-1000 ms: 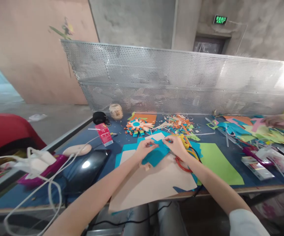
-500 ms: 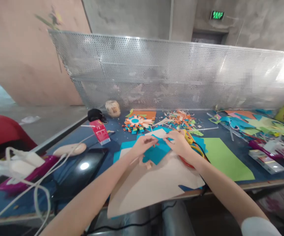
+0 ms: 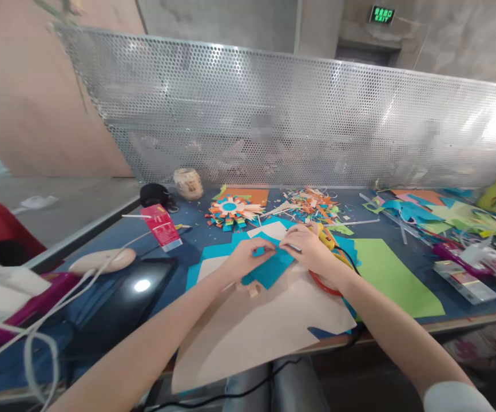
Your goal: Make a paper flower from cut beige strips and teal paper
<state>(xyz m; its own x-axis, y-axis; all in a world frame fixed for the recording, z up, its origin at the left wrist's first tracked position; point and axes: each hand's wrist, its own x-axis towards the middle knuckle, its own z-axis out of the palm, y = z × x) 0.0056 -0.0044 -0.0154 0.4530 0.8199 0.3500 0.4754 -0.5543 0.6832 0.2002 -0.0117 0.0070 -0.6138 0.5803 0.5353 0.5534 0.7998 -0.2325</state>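
Note:
My left hand (image 3: 250,256) is closed, thumb and fingertips pinching at the upper edge of a piece of blue paper (image 3: 273,270). Close by on the right, my right hand (image 3: 305,246) has its fingers curled round a slim grey pen-like thing (image 3: 293,247), its tip by the same blue paper. Under both hands lies a large pale beige sheet (image 3: 248,337), partly over more blue sheets (image 3: 213,252). A small notched beige paper piece (image 3: 253,289) sits just below the blue paper. Beneath my right forearm are a yellow tool (image 3: 327,238) and a red-orange loop, partly hidden.
A layered paper flower (image 3: 230,213) and a heap of paper scraps (image 3: 314,206) lie behind my hands. Green paper (image 3: 396,277) is at right. At left are a black tablet (image 3: 123,303), a red packet (image 3: 161,227) and white cables (image 3: 52,343). A perforated metal screen (image 3: 273,114) bounds the back.
The view has shifted slightly, so the things at left sit further left. My hands stay at the blue paper; the grey pen-like thing in my right hand shows more plainly.

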